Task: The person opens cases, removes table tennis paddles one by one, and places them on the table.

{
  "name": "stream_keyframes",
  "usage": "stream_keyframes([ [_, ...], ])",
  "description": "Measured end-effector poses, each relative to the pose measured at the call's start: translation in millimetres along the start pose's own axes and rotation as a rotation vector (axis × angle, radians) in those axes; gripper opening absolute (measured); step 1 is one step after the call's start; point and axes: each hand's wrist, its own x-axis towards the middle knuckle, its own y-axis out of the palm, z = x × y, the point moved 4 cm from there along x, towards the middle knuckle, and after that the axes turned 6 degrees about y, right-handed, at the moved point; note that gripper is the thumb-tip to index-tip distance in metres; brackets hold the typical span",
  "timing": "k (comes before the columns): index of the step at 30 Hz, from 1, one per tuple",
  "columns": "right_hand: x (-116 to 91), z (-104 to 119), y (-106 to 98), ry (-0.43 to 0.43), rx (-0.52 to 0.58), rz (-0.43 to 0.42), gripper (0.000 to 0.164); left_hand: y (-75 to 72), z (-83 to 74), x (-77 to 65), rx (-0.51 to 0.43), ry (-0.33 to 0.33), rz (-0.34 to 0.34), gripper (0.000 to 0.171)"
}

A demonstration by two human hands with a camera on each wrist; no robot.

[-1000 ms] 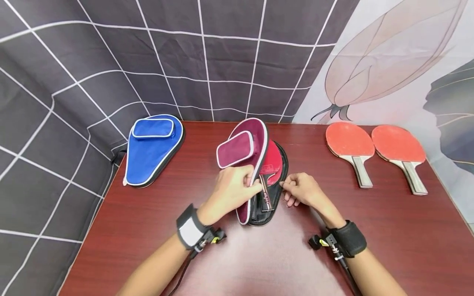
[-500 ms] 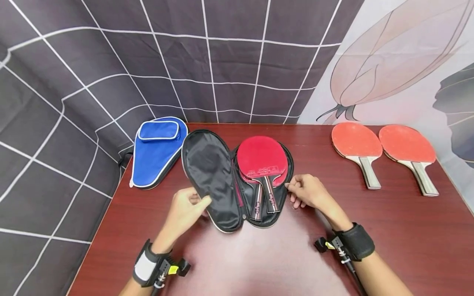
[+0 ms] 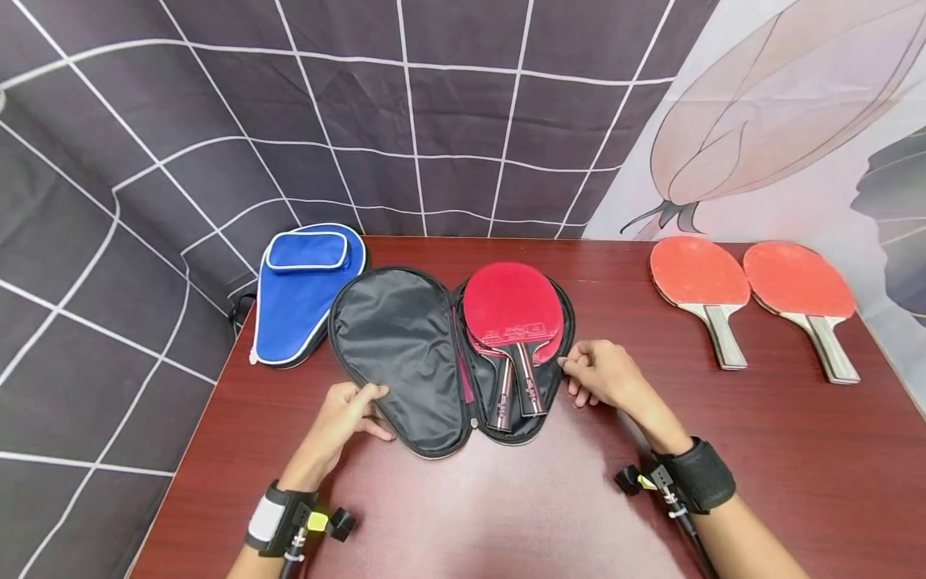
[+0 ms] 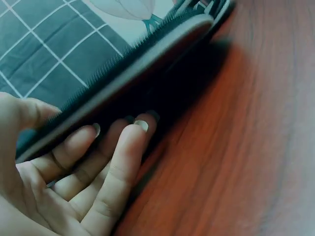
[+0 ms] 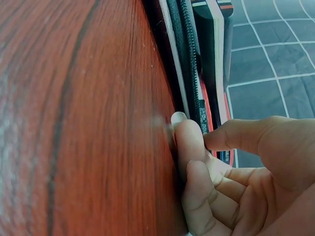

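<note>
A maroon table tennis paddle case lies unzipped like a book, its black-lined cover [image 3: 398, 346] folded out to the left. Two red paddles overlap in its right half; the upper paddle [image 3: 514, 301] partly hides the lower paddle [image 3: 501, 394]. My left hand [image 3: 343, 422] holds the cover's lower left edge. In the left wrist view, the thumb lies over the white-trimmed rim [image 4: 123, 81] and the fingers reach underneath, with the cover tilted above the table. My right hand [image 3: 600, 374] pinches the right half's zippered edge [image 5: 188, 54] between thumb and index finger.
A blue paddle case [image 3: 300, 297] with a front pocket lies at the back left, close to the black cover. Two orange-red paddles, a nearer-middle paddle [image 3: 700, 273] and an outer paddle [image 3: 799, 281], lie at the right on the wooden table [image 3: 506, 515]. Patterned cloth [image 3: 347, 104] hangs behind.
My left hand has swung the case's cover from over the paddles out to the left and lowered it, uncovering both paddles. My right hand has stayed at the case's right edge.
</note>
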Motion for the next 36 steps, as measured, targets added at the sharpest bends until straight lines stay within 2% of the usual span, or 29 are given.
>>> stream_keyframes([
  [3, -0.9, 0.2, -0.1, 0.006, 0.003, -0.003, 0.020, -4.3, -3.3, 8.2, -0.027, 0.030, -0.010, 0.037],
  [8, -2.6, 0.3, 0.5, 0.010, -0.016, -0.014, 0.020, -13.4, -7.3, 21.8, -0.003, 0.038, -0.100, 0.050],
  [14, -4.1, 0.4, 0.2, 0.012, -0.040, -0.032, 0.019, -21.4, -5.8, 30.6, -0.001, 0.028, -0.139, 0.049],
  [22, -4.1, 0.8, 0.0, 0.020, -0.054, -0.031, 0.019, -31.3, -4.8, 37.4, -0.004, 0.087, -0.190, 0.052],
  [30, -5.3, 1.1, -0.9, 0.029, -0.044, -0.028, 0.018, -41.7, -7.6, 49.6, -0.010, 0.092, -0.196, 0.049],
  [36, -5.8, 0.4, 1.1, 0.032, -0.030, -0.034, 0.017, -45.2, -7.4, 53.8, 0.017, 0.041, -0.176, 0.046],
])
